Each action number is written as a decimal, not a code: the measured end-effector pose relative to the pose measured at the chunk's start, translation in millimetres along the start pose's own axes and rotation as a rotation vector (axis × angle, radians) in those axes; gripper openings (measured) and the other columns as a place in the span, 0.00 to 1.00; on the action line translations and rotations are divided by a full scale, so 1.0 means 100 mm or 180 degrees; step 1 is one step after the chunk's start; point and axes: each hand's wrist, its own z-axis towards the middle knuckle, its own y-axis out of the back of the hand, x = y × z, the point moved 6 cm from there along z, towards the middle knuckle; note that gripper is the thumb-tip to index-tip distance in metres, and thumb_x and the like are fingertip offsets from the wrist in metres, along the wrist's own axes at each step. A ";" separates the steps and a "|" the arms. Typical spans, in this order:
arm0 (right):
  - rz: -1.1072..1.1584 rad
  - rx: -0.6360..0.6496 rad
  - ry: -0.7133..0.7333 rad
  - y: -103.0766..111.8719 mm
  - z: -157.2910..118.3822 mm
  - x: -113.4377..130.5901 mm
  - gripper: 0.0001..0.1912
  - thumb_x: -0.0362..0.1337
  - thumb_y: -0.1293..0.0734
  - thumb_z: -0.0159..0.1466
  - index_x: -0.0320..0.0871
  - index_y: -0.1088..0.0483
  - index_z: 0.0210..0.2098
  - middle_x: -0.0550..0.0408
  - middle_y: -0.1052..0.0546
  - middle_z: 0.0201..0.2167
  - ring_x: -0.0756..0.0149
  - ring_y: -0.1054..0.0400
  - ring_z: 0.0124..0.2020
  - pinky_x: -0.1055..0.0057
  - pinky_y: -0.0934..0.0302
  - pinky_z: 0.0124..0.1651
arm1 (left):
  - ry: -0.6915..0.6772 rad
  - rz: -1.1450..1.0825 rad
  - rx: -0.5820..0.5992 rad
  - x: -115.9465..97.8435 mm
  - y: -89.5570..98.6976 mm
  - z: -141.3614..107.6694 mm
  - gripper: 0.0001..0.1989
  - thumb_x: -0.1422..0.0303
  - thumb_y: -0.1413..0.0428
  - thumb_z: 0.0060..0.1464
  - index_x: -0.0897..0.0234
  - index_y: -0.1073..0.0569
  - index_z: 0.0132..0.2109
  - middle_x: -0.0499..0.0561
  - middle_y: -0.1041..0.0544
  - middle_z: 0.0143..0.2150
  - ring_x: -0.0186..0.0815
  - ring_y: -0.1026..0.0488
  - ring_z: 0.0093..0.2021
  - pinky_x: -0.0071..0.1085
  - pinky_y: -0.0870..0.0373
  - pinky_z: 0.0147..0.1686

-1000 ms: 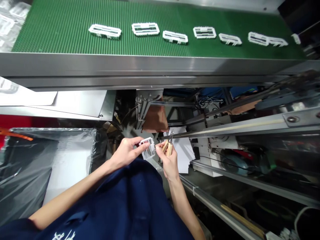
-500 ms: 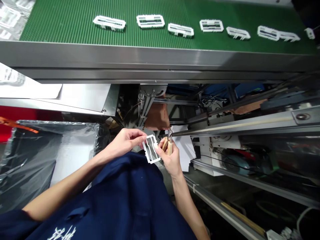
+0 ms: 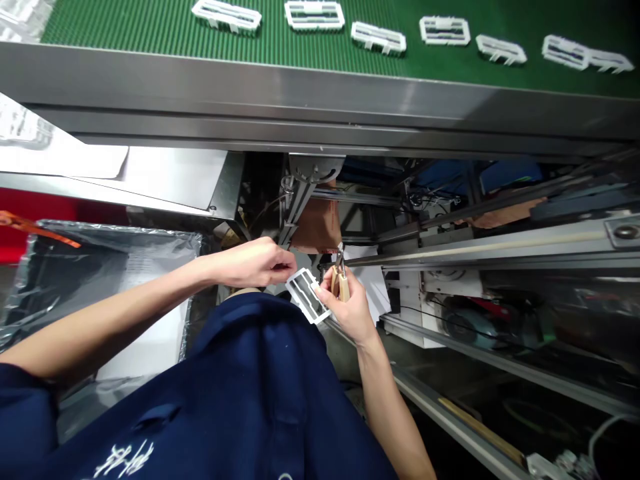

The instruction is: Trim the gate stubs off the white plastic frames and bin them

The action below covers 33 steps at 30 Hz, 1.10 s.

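Note:
My right hand is closed around side cutters with tan handles, their metal jaws pointing away from me. Between its thumb and fingers it also holds a white plastic frame with long slots, tilted in front of my dark blue shirt. My left hand is curled beside the frame's upper left corner, its fingertips bent under and partly hidden. Whether it touches the frame or pinches something small, I cannot make out.
Several similar white frames lie on a green ribbed conveyor belt with a metal side rail. To my left stands a plastic-lined box below white sheets on a metal table. Metal rails and machinery fill the right.
My left hand has left its pinch on the frame's left edge and curled up, slightly higher. The right hand still holds frame and cutters, with the frame tilted more. The camera view has shifted.

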 end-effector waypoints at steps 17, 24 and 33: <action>0.0380 0.0282 -0.0010 -0.05 0.03 -0.10 0.08 0.36 0.31 0.55 0.44 0.35 0.33 0.60 0.34 0.28 0.72 0.39 0.28 0.73 0.42 0.35 | 0.0416 -0.2046 0.0132 0.10 -0.13 -0.20 0.10 0.63 0.47 0.54 0.64 0.24 0.36 0.53 0.23 0.31 0.40 0.26 0.33 0.29 0.32 0.35; -0.0020 0.0119 0.0213 -0.09 0.04 -0.09 0.07 0.37 0.33 0.57 0.45 0.35 0.34 0.59 0.32 0.30 0.70 0.38 0.31 0.72 0.41 0.37 | 0.0380 -0.1601 0.0065 -0.02 -0.10 -0.24 0.09 0.66 0.47 0.54 0.64 0.24 0.34 0.50 0.24 0.28 0.36 0.28 0.30 0.26 0.34 0.31; -0.0335 0.0119 0.0383 -0.09 0.04 -0.07 0.04 0.34 0.35 0.59 0.44 0.34 0.35 0.58 0.32 0.31 0.70 0.37 0.31 0.73 0.42 0.37 | 0.0137 -0.1093 -0.0050 -0.07 -0.07 -0.25 0.08 0.68 0.48 0.55 0.63 0.24 0.34 0.49 0.24 0.26 0.33 0.28 0.26 0.23 0.38 0.25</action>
